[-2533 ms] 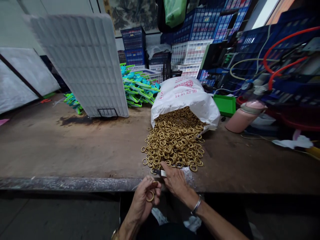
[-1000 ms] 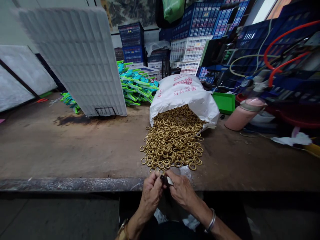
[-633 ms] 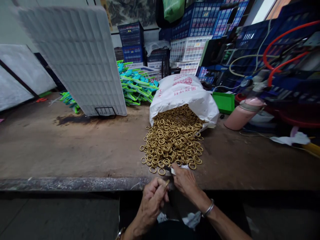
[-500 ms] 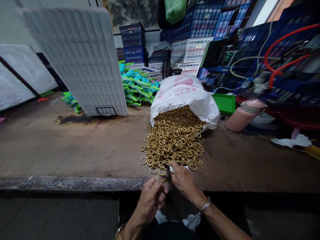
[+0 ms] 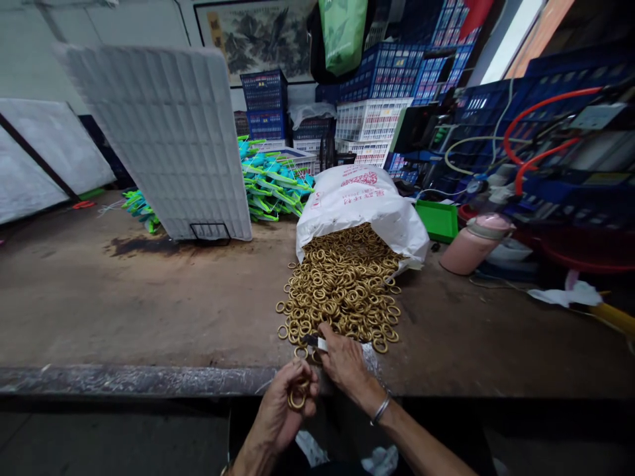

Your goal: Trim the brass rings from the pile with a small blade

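Observation:
Just in front of the table's near edge is my left hand [image 5: 278,406], its fingers curled round a few gold-coloured rings [image 5: 296,398]. My right hand [image 5: 350,367] is closed on a small tool [image 5: 313,341] with a dark end and a pale part; its exact kind cannot be made out. That hand rests at the near side of a heap of gold-coloured rings [image 5: 347,291]. The heap spills from the open mouth of a white sack [image 5: 357,205] with red print, which lies on its side.
A brown table [image 5: 149,317] spreads under everything. To the left a tall white ribbed panel [image 5: 163,145] stands in a wire holder, with green and blue plastic pieces [image 5: 272,182] behind it. A pink bottle [image 5: 473,244] and green tray [image 5: 436,221] are at right; crates [image 5: 370,119] stack behind.
My left hand has turned and lowered slightly, so the rings in its fingers now show. My right hand has shifted left and down with the tool. The view has tilted up a little.

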{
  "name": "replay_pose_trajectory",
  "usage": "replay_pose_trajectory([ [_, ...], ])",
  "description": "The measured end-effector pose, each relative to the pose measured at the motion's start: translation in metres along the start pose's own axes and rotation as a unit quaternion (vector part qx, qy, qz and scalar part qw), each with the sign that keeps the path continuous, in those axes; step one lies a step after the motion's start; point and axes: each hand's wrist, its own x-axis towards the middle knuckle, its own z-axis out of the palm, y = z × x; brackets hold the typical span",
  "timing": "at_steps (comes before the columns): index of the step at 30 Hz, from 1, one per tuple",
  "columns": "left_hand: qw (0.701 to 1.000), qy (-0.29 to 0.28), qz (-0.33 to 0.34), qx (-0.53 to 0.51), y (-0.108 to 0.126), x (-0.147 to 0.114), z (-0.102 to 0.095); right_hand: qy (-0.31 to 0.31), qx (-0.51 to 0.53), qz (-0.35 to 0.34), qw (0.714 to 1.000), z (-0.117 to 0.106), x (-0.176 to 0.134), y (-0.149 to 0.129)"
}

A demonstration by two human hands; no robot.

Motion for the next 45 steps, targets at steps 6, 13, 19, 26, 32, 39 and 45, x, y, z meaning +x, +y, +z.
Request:
replay_pose_trajectory([
  [6, 0.998, 0.047, 0.020, 0.025, 0.001, 0.006, 0.005, 0.059, 0.096, 0.018, 0.993, 0.013, 0.002, 0.014],
  [13, 0.989, 0.090, 0.078, 0.083, -0.002, 0.015, 0.013, 0.083, 0.160, 0.024, 0.983, 0.013, -0.001, 0.020],
  [19, 0.985, 0.116, 0.087, 0.089, -0.005, 0.015, 0.002, 0.008, 0.047, -0.032, 0.998, 0.012, -0.008, 0.005],
  [26, 0.984, 0.123, 0.081, 0.100, -0.003, 0.013, -0.003, 0.009, 0.018, -0.013, 1.000, 0.012, -0.007, 0.002],
  [32, 0.983, 0.128, 0.078, 0.105, -0.004, 0.013, 0.001, 0.030, 0.050, -0.039, 0.998, 0.010, -0.006, 0.013],
  [39, 0.983, 0.123, 0.071, 0.117, -0.006, 0.011, 0.002, 0.033, 0.039, -0.051, 0.997, 0.014, -0.012, 0.018],
  [45, 0.980, 0.133, 0.070, 0.134, -0.008, 0.011, 0.004, 0.069, 0.081, -0.051, 0.993, 0.014, -0.008, 0.022],
])
